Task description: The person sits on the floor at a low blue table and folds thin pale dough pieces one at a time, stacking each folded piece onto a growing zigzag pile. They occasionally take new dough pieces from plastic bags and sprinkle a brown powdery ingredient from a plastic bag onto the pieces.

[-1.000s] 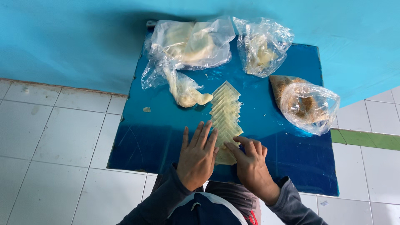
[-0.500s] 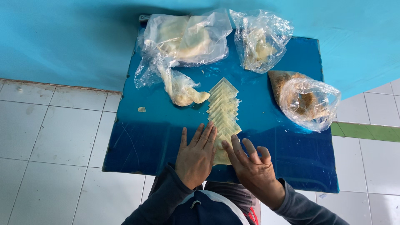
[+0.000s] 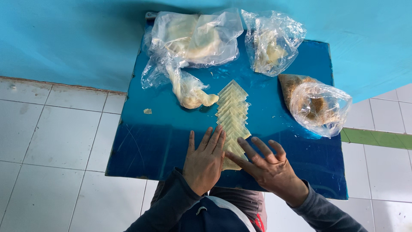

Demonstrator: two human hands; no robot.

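Nearest the camera, both hands lie flat and spread at the close end of a fanned row of pale square dough wrappers [image 3: 232, 116] on the blue tabletop [image 3: 154, 137]. The left hand [image 3: 205, 160] presses the row's left edge, holding nothing; the right hand [image 3: 268, 165] has opened out from its curled pose of a moment ago, its fingers [image 3: 249, 148] now reaching across the nearest wrappers, which suggests smoothing or separating them. Farther off lie a twisted bag of dough [image 3: 186, 83], a bag of brown filling [image 3: 317, 105], and two clear bags [image 3: 197, 36] at the wall.
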